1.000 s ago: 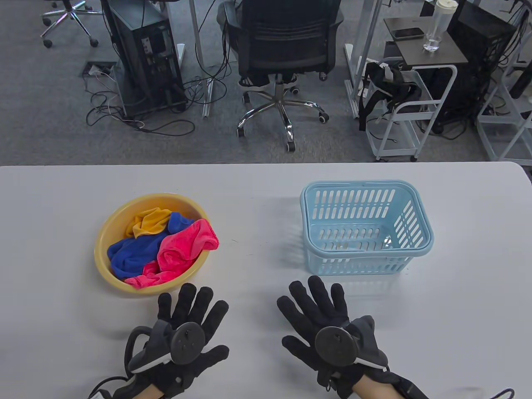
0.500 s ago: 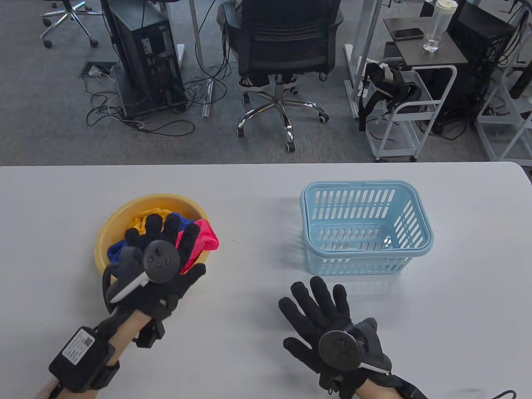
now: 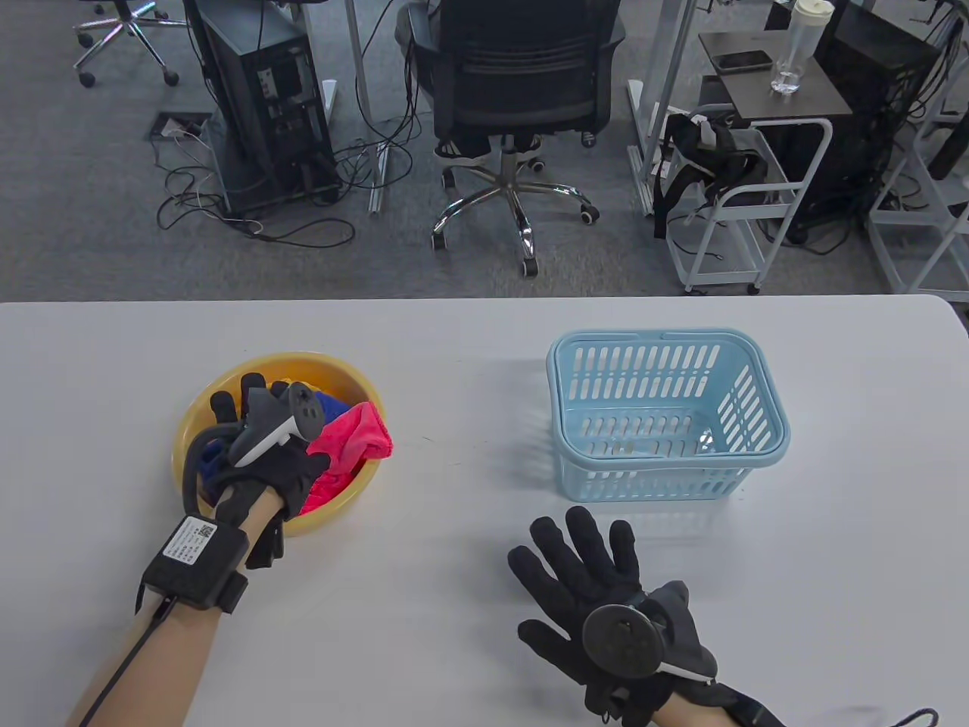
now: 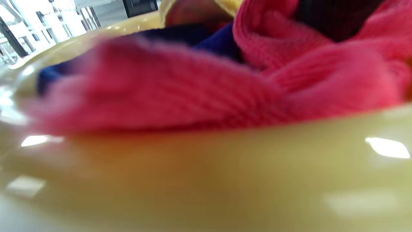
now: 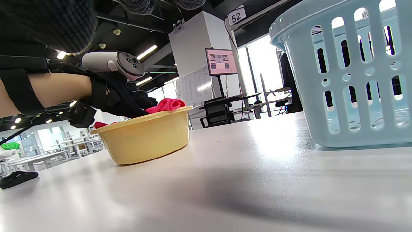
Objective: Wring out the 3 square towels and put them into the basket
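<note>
A yellow bowl (image 3: 193, 413) on the table's left holds a pink towel (image 3: 356, 439) and a blue towel (image 3: 331, 404); a third, yellow towel is hidden under my left hand (image 3: 257, 413). That hand reaches down into the bowl, thumb against the pink towel, fingertips hidden among the cloth. The left wrist view shows the pink towel (image 4: 161, 87) over the blue towel (image 4: 219, 42) behind the bowl wall (image 4: 206, 167). My right hand (image 3: 598, 575) lies flat with spread fingers, in front of the empty light-blue basket (image 3: 666, 337).
The basket (image 5: 347, 80) stands right of centre, the bowl (image 5: 148, 138) about a hand's width to its left. Past the table's far edge are an office chair (image 3: 515, 98), a computer tower (image 3: 265, 106) and a white cart (image 3: 749, 204).
My left hand lifted off the table, moved forward over the bowl and has now dipped into the towels. The right hand has barely moved.
</note>
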